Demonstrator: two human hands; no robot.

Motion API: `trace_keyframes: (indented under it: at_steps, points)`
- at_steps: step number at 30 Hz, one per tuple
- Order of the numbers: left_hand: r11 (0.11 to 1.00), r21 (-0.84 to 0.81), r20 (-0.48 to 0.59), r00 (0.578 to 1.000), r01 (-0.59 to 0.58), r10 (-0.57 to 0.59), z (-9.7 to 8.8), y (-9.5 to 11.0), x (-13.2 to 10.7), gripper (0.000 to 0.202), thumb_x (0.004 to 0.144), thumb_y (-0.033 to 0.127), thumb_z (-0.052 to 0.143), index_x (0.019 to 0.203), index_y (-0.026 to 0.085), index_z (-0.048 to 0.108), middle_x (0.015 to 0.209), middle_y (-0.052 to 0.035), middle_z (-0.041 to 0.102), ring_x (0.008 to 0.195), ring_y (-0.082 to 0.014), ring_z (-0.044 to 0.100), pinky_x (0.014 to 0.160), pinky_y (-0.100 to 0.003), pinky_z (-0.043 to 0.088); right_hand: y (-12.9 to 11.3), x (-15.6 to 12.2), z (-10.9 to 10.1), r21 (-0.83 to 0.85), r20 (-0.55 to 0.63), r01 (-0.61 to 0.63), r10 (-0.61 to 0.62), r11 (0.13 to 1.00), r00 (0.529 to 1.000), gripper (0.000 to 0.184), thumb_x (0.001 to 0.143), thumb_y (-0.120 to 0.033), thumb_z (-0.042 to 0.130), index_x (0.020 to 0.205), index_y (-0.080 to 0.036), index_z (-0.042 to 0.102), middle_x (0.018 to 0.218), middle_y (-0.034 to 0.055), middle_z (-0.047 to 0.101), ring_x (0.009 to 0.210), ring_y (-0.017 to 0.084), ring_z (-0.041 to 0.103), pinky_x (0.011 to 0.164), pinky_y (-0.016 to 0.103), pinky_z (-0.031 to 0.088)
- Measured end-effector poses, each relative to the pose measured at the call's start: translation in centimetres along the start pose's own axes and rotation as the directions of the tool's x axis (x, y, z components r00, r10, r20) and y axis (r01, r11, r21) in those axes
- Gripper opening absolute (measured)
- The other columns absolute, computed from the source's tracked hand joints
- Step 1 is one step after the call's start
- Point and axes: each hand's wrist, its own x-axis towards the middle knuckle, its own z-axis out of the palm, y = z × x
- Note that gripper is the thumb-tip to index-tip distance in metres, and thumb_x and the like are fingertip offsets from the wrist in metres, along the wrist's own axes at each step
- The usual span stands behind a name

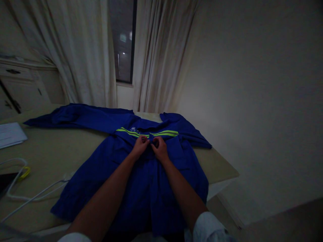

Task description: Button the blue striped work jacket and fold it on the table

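A dark blue work jacket (148, 181) lies flat and face up on the table, with lime reflective stripes (164, 133) across its chest and its sleeves spread wide. My left hand (140, 147) and my right hand (159, 149) sit close together just below the collar (148, 125). The fingers of both hands pinch the front opening of the jacket. A small shiny fastener (144, 138) shows at my left fingertips, and my fingers partly hide the closure.
The beige table (45, 151) ends at a corner to the right of the jacket. On its left lie a stack of papers (11, 134) and a white hanger (15, 181) with a yellow part. Curtains (161, 57) and a wall stand behind the table.
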Motion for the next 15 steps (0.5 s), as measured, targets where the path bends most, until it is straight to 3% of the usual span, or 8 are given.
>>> trace_keyframes:
  at_steps: [11,15]
  points:
    - [0.996,0.088,0.001,1.000,-0.029,0.029,-0.03,0.08,-0.49,0.033,0.069,0.036,0.080,0.089,0.021,0.058,0.070,0.0008,0.067,0.067,-0.0184,0.066,0.066,-0.029,0.050,-0.29,-0.15,0.20,-0.040,0.064,0.040,-0.038,0.998,0.997,0.020,0.081,-0.024,0.061,0.101,-0.022,0.060,0.092,0.0026,0.066,0.081,0.020,0.062,0.077,0.031,0.053]
    - [0.953,0.270,-0.006,0.990,-0.135,0.142,-0.23,0.94,-0.73,0.017,0.086,0.030,0.062,0.099,0.021,0.061,0.090,-0.0084,0.076,0.085,-0.0247,0.073,0.077,-0.035,0.055,0.57,0.18,0.22,-0.119,-0.074,-0.068,0.060,0.991,0.995,0.019,0.085,-0.026,0.059,0.103,-0.021,0.060,0.099,0.0065,0.066,0.089,0.022,0.063,0.084,0.034,0.053]
